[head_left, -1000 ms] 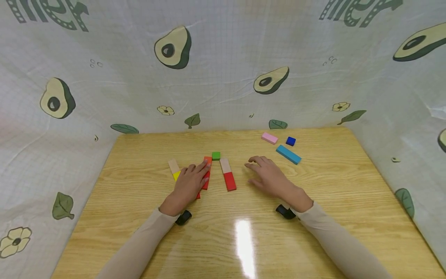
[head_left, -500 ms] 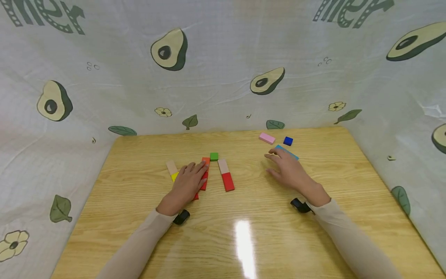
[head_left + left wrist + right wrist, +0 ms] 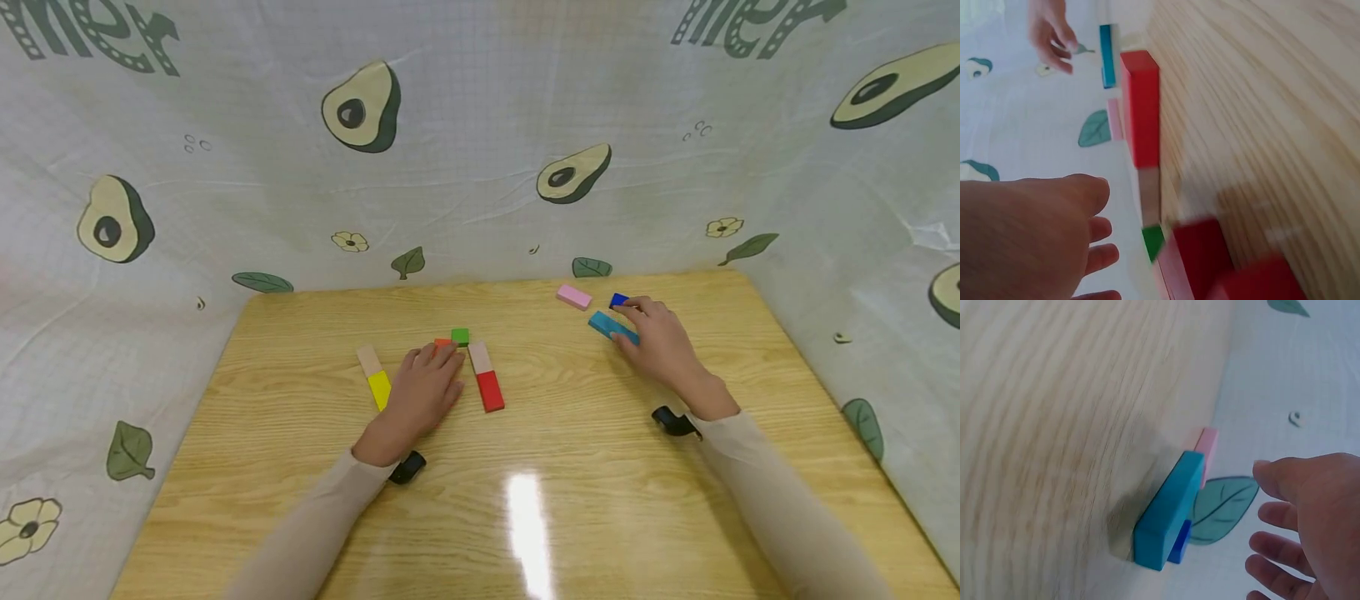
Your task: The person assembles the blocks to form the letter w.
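My left hand (image 3: 420, 392), fingers loosely extended, hovers over the left-hand blocks and hides most of them. An orange block (image 3: 442, 342) peeks out past its fingertips, beside a green cube (image 3: 460, 337). In the left wrist view, red blocks (image 3: 1204, 256) lie below that hand, which grips nothing. At the right, my right hand (image 3: 660, 346) reaches over a long light-blue block (image 3: 603, 325), thumb near its front side. Its fingers are spread and relaxed, and the right wrist view shows them apart from the block. A dark blue cube (image 3: 617, 300) sits by the fingertips.
A pink block (image 3: 573, 297) lies at the back of the wooden table (image 3: 465, 517). Between the hands, a pale block (image 3: 481, 357) and a red block (image 3: 491, 392) lie end to end. Left are a tan block (image 3: 368, 361) and a yellow block (image 3: 380, 390). Patterned cloth (image 3: 465, 167) surrounds the table.
The right hand has moved rightward from the middle of the table to the light-blue block. The left hand has shifted slightly right, showing more of the yellow block and covering the red ones.
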Demonstrator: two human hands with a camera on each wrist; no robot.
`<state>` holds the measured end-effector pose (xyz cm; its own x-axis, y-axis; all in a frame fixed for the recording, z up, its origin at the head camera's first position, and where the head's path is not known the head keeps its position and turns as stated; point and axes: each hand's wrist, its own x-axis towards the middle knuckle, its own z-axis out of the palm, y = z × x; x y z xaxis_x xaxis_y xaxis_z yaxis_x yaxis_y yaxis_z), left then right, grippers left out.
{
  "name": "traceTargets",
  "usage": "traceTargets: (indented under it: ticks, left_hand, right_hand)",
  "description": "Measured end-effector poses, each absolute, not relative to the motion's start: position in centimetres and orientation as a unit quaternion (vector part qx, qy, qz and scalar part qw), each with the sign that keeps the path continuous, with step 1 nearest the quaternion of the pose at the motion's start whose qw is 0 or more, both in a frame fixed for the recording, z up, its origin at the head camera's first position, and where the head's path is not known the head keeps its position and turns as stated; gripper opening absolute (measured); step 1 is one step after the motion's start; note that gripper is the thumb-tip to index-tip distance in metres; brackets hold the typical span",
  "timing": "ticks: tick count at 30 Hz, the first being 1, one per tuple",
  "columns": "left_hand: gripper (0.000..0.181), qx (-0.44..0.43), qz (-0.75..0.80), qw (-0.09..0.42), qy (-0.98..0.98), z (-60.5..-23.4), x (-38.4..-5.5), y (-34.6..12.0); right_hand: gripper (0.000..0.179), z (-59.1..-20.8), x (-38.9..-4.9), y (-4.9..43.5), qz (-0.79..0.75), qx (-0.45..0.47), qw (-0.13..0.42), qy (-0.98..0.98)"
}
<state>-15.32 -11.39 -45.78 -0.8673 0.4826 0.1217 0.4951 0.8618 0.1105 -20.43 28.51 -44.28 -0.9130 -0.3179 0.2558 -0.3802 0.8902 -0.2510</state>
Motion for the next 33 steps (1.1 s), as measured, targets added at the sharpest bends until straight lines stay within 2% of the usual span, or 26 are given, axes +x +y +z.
traceTargets:
  ticks: [4,15,33]
  left_hand:
    - [0.047,-0.250,-0.065,0.047,-0.965,-45.7,-15.4,-10.1]
    - [0.057,-0.229,-0.043,0.010,-0.972,-46.1,-15.3,-7.9]
    - [0.057,-0.216,-0.002,0.007,-0.976,-46.8,-15.0,-7.0]
  right_hand:
    - [0.048,-44.4,-21.1,29.3,0.155,0.158,0.103,-0.970]
    - [0.046,-45.0,-23.2,30.4,0.154,0.134,0.084,-0.975]
    - [0.045,-45.3,-25.2,30.7,0.146,0.116,0.048,-0.981]
